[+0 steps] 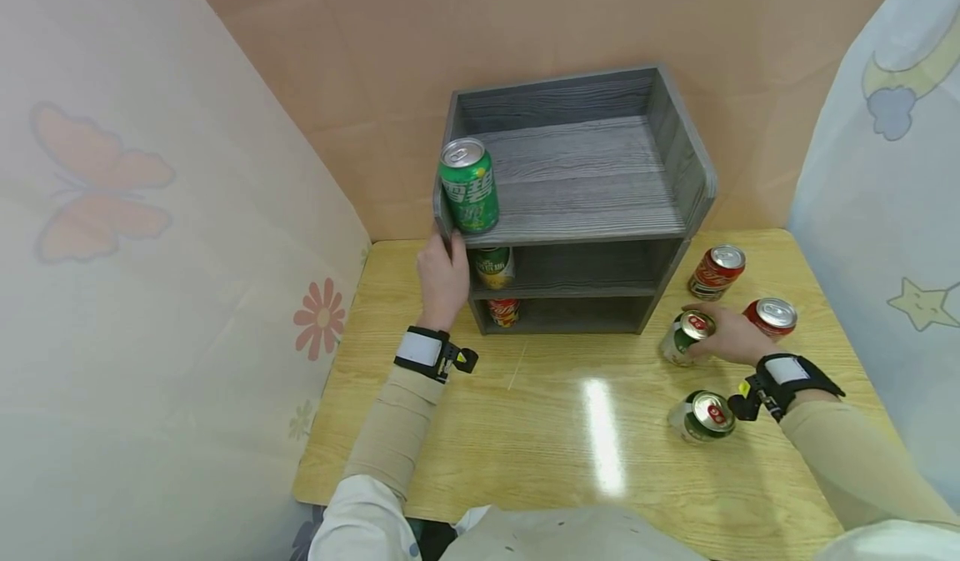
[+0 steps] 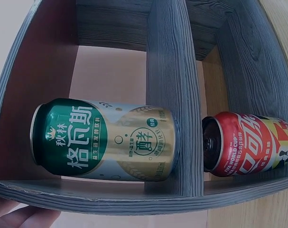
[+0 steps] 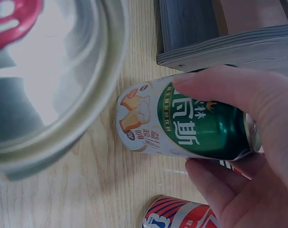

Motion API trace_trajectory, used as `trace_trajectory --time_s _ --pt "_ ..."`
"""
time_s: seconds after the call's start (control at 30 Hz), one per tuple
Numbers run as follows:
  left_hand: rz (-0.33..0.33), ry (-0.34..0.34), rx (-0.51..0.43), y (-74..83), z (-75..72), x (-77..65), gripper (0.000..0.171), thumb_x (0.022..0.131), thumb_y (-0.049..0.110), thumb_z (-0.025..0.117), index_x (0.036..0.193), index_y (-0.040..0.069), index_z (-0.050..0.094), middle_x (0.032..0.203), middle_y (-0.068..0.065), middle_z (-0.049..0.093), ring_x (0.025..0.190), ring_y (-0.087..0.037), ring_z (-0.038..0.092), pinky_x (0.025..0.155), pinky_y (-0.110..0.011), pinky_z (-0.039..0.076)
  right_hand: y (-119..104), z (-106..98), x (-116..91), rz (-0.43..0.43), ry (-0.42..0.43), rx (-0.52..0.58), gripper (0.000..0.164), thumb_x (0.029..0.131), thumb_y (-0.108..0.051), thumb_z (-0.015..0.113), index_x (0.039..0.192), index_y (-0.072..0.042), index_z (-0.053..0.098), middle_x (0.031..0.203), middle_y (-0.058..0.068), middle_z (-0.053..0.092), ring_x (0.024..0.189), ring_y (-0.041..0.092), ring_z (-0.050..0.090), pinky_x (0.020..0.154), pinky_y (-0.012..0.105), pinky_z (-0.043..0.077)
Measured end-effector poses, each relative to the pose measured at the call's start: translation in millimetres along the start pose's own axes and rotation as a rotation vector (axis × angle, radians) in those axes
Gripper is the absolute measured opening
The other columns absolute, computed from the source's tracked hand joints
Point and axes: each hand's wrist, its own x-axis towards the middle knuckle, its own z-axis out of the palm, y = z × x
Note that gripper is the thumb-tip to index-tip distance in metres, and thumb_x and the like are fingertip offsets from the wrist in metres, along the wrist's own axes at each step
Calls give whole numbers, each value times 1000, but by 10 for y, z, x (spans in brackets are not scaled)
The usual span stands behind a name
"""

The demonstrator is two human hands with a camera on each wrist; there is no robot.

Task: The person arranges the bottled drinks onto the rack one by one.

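Observation:
My left hand (image 1: 444, 279) grips the left side panel of a grey wooden shelf (image 1: 570, 177), its fingertips showing at the panel's edge in the left wrist view. Beside that hand, a green soda can (image 1: 471, 190) stands on the top board. Below it, a green and gold kvass can (image 2: 106, 140) stands on the middle level, and a red cola can (image 2: 248, 145) on the bottom one. Right of the shelf, my right hand (image 1: 731, 334) holds a green and white kvass can (image 3: 181, 118), thumb and fingers on opposite sides. This can stands upright on the table.
Two red cola cans, a farther one (image 1: 717, 272) and one by my right hand (image 1: 772, 318), stand on the wooden table (image 1: 525, 444). Another kvass can (image 1: 702, 417) stands nearer to me. Patterned cloth walls (image 1: 225, 277) enclose both sides.

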Motion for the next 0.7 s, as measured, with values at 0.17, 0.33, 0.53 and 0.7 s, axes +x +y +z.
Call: trace_trajectory --time_s 0.17,0.33,0.53,0.7 --pt "-6 -3 -8 -8 3 0 26 107 20 45 99 -1 59 69 -10 50 60 -26 49 54 -38 35 36 29 -7 3 24 -9 90 81 -33 86 145 10 40 129 38 53 109 52 57 84 61 48" --pt "3 6 1 -25 17 4 26 107 20 45 98 0 59 69 -9 50 60 -25 49 53 -38 35 30 33 -20 8 31 -6 90 80 -34 86 144 11 40 124 36 56 104 48 61 82 58 50" --pt "6 9 4 -9 12 -6 27 107 21 45 100 -1 59 68 -9 49 59 -25 48 53 -38 34 36 40 -14 10 45 -14 89 80 -33 86 142 12 41 118 34 60 98 44 63 79 55 51" --pt "8 14 4 2 4 -7 27 107 21 46 101 -2 59 69 -10 50 61 -26 49 54 -39 34 41 55 4 0 62 -25 88 80 -35 86 140 12 43 116 33 61 98 44 63 79 55 51"
